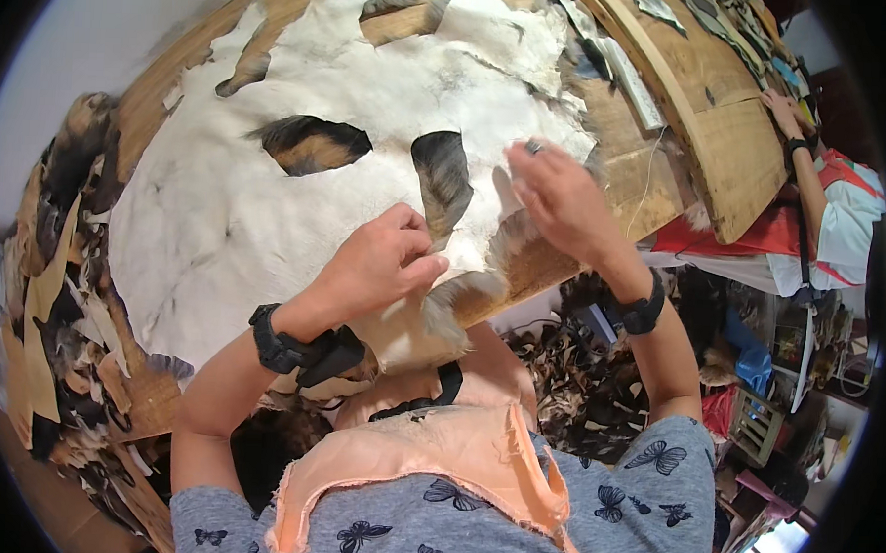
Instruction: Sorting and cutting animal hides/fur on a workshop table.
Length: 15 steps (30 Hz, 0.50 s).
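Note:
A large pale hide (208,217) lies skin side up over the wooden table, with several openings cut through it; fur shows in some of them. My left hand (379,259) pinches the near edge of the hide, beside a long opening (441,178) with grey-brown fur. To its right, my right hand (563,205) is raised above the hide, fingers curled together. A small metal band, perhaps a ring or thimble, sits on one of its fingers (535,146). Whatever those fingertips hold is too small to make out. Grey fur (448,311) fringes the hide's edge near my body.
Heaps of fur and leather scraps (75,330) lie at the left, and more scraps (587,377) below the table at right. A wooden bar (659,83) crosses the table (617,136), with a thin white thread (646,191) near it. Another person's hand (784,113) rests at the far right.

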{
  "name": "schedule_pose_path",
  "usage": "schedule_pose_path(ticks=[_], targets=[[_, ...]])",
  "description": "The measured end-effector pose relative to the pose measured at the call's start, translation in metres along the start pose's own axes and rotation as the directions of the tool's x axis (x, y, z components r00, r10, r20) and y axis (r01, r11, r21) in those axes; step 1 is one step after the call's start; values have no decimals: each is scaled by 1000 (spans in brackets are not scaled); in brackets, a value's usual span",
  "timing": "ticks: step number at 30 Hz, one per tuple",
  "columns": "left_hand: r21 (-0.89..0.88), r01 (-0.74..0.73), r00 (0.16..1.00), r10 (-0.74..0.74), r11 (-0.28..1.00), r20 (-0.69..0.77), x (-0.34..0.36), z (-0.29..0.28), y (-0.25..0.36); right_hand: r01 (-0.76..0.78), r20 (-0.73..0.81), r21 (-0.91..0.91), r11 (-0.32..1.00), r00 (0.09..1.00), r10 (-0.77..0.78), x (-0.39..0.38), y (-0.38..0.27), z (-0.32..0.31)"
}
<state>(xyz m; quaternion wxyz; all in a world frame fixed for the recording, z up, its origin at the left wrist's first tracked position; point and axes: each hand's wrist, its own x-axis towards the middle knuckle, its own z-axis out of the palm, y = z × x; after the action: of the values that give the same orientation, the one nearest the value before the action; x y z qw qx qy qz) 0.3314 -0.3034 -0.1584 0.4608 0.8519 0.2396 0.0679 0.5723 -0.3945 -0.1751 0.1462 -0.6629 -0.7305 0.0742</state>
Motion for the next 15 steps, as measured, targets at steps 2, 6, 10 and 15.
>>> schedule_pose_path(ticks=[2,6,10,15], targets=[[-21,5,1000,-4,1000,13,3,-6,4,-54,-190,9,999,980,55,16,9,-9],[-98,144,988,-148,985,-35,33,-17,9,-71,-198,-135,988,979,43,45,44,3],[-244,305,951,-308,920,30,64,-18,5,-211,-13,-232,949,977,214,51,43,24],[-156,406,914,-395,900,96,81,-5,5,-223,-76,-216,951,974,211,48,43,31]])
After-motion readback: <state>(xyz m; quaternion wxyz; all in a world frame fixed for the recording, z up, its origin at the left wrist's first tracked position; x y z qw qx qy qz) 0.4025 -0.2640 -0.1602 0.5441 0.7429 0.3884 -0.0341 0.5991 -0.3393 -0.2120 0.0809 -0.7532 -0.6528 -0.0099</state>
